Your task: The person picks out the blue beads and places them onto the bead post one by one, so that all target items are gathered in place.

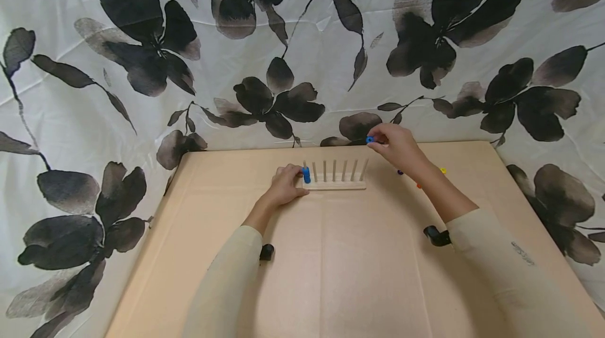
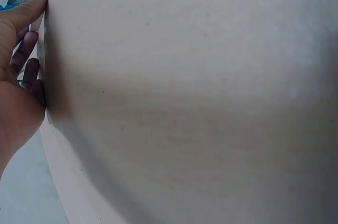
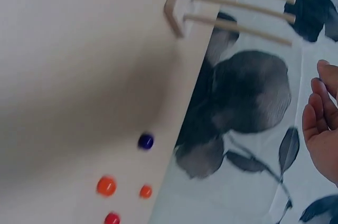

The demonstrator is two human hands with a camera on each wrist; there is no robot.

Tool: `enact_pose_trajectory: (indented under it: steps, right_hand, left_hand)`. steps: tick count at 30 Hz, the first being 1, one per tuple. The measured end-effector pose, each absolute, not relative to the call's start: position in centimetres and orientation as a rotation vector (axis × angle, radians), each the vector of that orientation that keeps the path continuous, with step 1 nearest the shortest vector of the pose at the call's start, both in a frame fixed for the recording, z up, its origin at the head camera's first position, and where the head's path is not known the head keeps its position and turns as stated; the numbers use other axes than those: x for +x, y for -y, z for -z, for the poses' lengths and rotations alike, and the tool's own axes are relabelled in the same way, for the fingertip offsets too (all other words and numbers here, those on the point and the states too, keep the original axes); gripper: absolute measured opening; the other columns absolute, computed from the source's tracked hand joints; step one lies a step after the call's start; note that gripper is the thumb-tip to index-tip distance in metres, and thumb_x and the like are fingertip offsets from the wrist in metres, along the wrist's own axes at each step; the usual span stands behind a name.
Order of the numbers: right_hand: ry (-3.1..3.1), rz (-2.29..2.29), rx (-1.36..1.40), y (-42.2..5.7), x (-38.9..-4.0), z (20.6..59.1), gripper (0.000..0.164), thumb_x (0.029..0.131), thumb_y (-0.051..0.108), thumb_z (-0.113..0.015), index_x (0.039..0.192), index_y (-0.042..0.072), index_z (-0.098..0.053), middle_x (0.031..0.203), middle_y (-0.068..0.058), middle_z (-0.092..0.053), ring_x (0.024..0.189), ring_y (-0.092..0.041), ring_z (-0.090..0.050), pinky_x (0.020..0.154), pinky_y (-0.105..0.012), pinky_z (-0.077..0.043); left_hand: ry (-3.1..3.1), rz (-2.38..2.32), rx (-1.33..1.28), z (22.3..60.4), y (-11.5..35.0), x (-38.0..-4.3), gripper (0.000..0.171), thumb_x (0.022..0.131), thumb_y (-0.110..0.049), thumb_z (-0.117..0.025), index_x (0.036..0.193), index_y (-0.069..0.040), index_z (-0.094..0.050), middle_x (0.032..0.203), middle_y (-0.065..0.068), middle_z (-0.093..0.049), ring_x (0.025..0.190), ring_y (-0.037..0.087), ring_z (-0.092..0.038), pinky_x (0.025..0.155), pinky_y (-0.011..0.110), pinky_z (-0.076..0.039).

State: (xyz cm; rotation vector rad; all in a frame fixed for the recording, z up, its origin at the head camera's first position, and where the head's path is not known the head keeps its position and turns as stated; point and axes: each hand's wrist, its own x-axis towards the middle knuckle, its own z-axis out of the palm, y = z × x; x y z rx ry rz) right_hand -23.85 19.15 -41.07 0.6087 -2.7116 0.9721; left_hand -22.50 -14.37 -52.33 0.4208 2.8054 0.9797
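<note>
A wooden peg rack (image 1: 335, 186) with a row of upright pegs stands near the table's far edge. Blue beads (image 1: 306, 175) are stacked on its leftmost peg. My left hand (image 1: 285, 186) grips the rack's left end, and the left wrist view shows the thumb (image 2: 33, 8) against the edge of the base. Raised above and to the right of the rack, my right hand (image 1: 397, 148) pinches a blue bead (image 1: 369, 139) between thumb and fingertips. In the right wrist view that bead is almost wholly hidden by the fingers (image 3: 317, 110).
Loose beads lie on the table right of the rack, partly behind the right forearm: a dark blue bead (image 3: 146, 141), orange beads (image 3: 106, 186), a red bead (image 3: 112, 218) and a yellow bead (image 1: 443, 170). A flower-printed cloth (image 1: 283, 39) hangs behind the table (image 1: 359, 264).
</note>
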Motion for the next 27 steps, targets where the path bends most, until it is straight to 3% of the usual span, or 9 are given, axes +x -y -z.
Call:
enact_pose_trajectory:
  steps: [10, 27]
  right_hand:
    - [2.673, -0.996, 0.8, -14.9, -24.0, 41.1, 0.017, 0.094, 0.012, -0.077, 0.108, 0.005, -0.072, 0.101, -0.01, -0.07, 0.096, -0.025, -0.063, 0.086, -0.042, -0.051]
    - [2.709, -0.934, 0.968, -8.6, -24.2, 41.7, 0.02, 0.094, 0.014, -0.076, 0.113, 0.007, -0.075, 0.107, -0.008, -0.073, 0.103, -0.024, -0.065, 0.091, -0.04, -0.054]
  left_hand:
    - [-2.808, -0.989, 0.42, 52.3, 14.2, -22.9, 0.061, 0.085, -0.024, -0.086, 0.136, -0.006, -0.059, 0.132, 0.009, -0.06, 0.13, 0.032, -0.041, 0.111, 0.048, -0.034]
    - [-2.828, -0.962, 0.43, 52.1, 14.2, -22.9, 0.06, 0.084, -0.026, -0.087, 0.134, -0.006, -0.061, 0.13, 0.009, -0.061, 0.125, 0.032, -0.044, 0.108, 0.047, -0.036]
